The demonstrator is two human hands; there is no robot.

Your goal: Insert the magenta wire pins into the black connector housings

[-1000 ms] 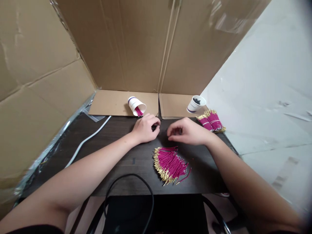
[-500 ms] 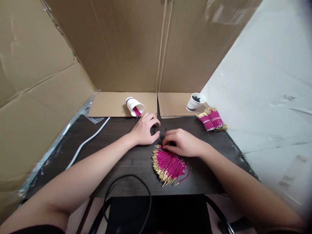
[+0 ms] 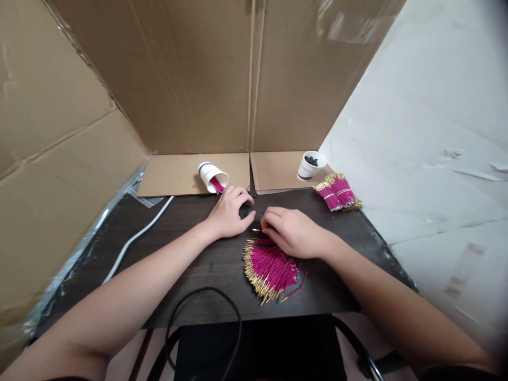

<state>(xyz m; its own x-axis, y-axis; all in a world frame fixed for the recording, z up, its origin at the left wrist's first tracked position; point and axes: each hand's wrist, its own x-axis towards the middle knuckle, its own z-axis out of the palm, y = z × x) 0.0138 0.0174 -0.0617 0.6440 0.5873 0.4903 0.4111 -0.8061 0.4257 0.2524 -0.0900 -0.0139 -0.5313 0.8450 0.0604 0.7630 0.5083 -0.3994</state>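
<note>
Had a gold-tipped wire (image 3: 257, 229) pinched in right hand (image 3: 292, 233), just beyond the pile (image 3: 270, 269). Had left hand (image 3: 229, 212) loosely spread, past the pile and leftward, nothing obvious in it. Probably mid single-wire pickup; likely called for a steady pinch next.

Light is soft, the upper right corner dark and blurred

Right hand (image 3: 293, 231) | now pinching gold-tipped pin (image 3: 256, 229) | tip clear of pile (image 3: 273, 267)
</note>
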